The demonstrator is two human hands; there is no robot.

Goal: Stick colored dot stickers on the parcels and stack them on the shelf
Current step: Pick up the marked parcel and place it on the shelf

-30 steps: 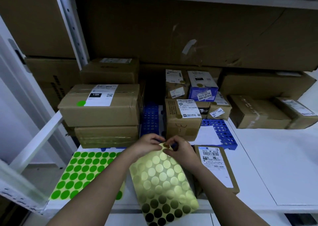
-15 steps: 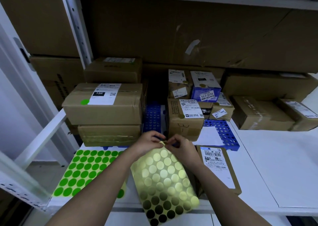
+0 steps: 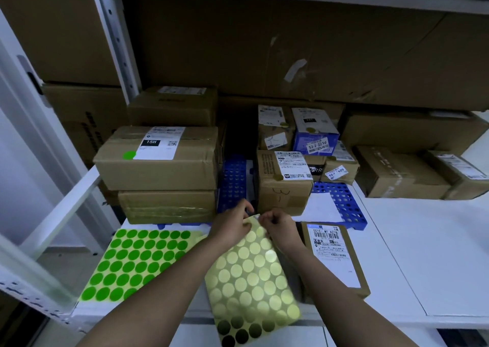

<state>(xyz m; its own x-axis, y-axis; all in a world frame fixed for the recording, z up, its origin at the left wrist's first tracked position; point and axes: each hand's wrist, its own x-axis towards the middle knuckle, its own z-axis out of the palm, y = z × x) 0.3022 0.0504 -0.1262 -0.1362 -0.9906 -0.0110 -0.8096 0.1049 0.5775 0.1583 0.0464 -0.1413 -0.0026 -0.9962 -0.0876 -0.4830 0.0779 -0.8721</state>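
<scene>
A sheet of gold dot stickers (image 3: pixel 251 278) slants over the shelf's front edge. My left hand (image 3: pixel 232 225) grips its top edge. My right hand (image 3: pixel 280 226) pinches at the sheet's top corner, fingers curled; whether a dot is peeled off is hidden. A flat brown parcel (image 3: pixel 334 256) with a white label lies just right of my right wrist. A sheet of green dot stickers (image 3: pixel 137 262) lies flat at the left. Behind it stand two stacked boxes; the top box (image 3: pixel 158 159) bears a green dot.
Small parcels (image 3: pixel 284 180) with gold dots are stacked behind my hands, on blue perforated trays (image 3: pixel 341 201). More brown boxes (image 3: pixel 402 174) stand at the right rear. Bare white shelf surface (image 3: pixel 423 254) lies at the right. A metal upright (image 3: pixel 116 42) rises at the left.
Both hands stayed at the gold sheet's top edge, fingers shifting slightly. The view moved a little closer and to the left.
</scene>
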